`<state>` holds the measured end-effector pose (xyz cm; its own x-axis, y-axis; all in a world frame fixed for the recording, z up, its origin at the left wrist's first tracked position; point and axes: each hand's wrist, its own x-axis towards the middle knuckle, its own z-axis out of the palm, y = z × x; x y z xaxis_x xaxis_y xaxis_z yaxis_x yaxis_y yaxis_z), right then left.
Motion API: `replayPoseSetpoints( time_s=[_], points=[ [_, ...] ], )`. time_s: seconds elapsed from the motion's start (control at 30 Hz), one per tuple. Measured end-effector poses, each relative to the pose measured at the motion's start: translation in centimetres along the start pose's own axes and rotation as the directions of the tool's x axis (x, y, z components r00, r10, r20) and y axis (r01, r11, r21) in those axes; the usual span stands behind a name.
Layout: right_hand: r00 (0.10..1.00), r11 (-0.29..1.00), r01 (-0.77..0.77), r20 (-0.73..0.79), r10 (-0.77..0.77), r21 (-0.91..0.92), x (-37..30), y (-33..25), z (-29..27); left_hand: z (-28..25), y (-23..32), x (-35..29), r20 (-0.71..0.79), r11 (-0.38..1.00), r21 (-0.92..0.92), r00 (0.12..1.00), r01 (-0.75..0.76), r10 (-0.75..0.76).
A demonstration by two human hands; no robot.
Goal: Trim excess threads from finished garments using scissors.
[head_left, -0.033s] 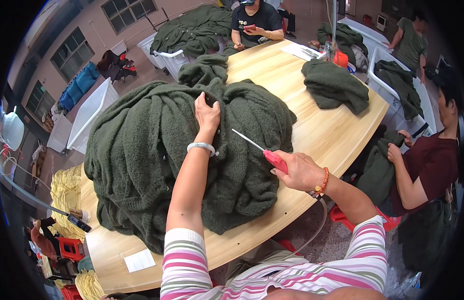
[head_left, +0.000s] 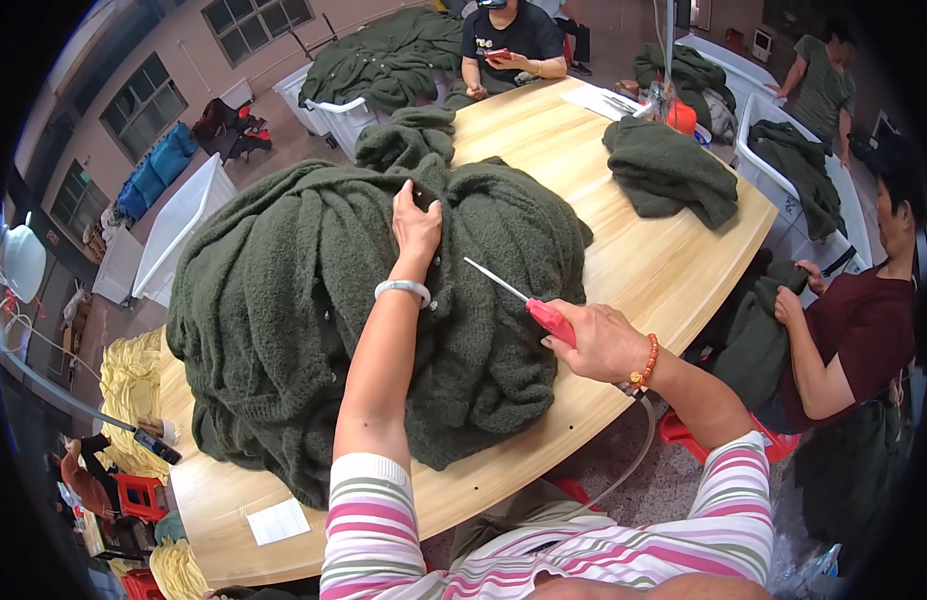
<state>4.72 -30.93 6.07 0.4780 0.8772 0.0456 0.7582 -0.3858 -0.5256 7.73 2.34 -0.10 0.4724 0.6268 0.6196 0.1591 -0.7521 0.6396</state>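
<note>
From the head camera, a small white paper slip (head_left: 277,521) lay flat near the front left corner of the wooden desk (head_left: 673,270). A bigger white sheet (head_left: 605,100) lay at the far end of the desk. Just beside it stood something orange (head_left: 680,116), too small to tell what it was.

White bins stood around the desk. One white bin (head_left: 333,112) at the far left was heaped with dark green knitwear (head_left: 383,55). Another white bin (head_left: 758,120) on the right held more green pieces. A long white tub (head_left: 183,225) stood on the floor to the left, and what was in it could not be seen. A blue bundle (head_left: 158,165) sat by the wall under the windows. Yellow cloth (head_left: 128,385) was piled on the floor at the left.

A big heap of dark green fuzzy sweaters (head_left: 283,310) covered the near part of the desk. The left hand (head_left: 416,228) pressed on top of the heap, its fingers gripping the fabric. The right hand (head_left: 598,340) was closed around a red-handled tool (head_left: 523,300) with a thin metal tip, held just to the right of the heap. The tip pointed at the fabric near the left wrist. A smaller folded green pile (head_left: 668,170) lay well apart, farther along the desk.

A person in a dark red shirt (head_left: 858,330) sat at the right, holding green cloth.
</note>
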Motion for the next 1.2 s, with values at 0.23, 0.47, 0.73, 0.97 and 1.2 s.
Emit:
replayPoseSetpoints(
  time_s=[0.23, 0.47, 0.73, 0.97, 1.2],
  points=[
    [0.999, 1.0, -0.001, -0.033, 0.0, -0.026, 0.3, 0.0, -0.6, -1.4, -3.0, -1.7, 0.339, 0.933, -0.325, 0.94, 0.153, -0.036],
    [0.996, 0.999, 0.015, 0.087, -0.011, -0.046, -0.7, 0.0, 0.6, -5.6, 0.8, -11.5, 0.459, 0.973, -0.062, 0.859, -0.224, 0.227],
    [0.948, 0.987, 0.085, 0.317, -0.037, -0.139, -4.3, -2.6, 1.0, -11.0, 1.1, -15.2, 0.603, 0.833, -0.429, 0.797, 0.349, -0.024],
    [0.981, 0.998, 0.057, 0.186, -0.057, 0.006, -7.5, -2.6, 2.6, -12.7, 3.5, -18.9, 0.491, 0.995, -0.008, 0.867, -0.096, 0.088],
    [0.995, 0.991, -0.067, -0.064, 0.075, 0.113, -9.6, 0.0, 4.9, -15.8, 4.6, -19.5, 0.322, 0.84, 0.531, 0.943, -0.109, -0.081]
  ],
)
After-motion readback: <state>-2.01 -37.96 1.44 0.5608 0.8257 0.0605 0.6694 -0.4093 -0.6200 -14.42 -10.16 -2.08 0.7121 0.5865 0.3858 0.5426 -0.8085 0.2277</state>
